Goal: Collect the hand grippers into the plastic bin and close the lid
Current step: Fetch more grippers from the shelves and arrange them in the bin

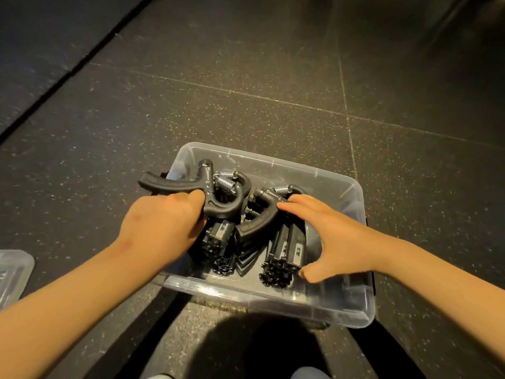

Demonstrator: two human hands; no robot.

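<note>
Clear plastic bin holds several grippers. Left hand clenches one hand gripper over its left rim; right hand clamps a bundle inside, fingers to thumb. Lay both low so the lid, perhaps that clear piece at left, seats.

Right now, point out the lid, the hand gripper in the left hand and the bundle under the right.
lid (15, 272): head view, its corner at the left edge.
hand gripper (164, 184): head view, its curved handle.
bundle (285, 242): head view, one black handle near its silver label.
</note>
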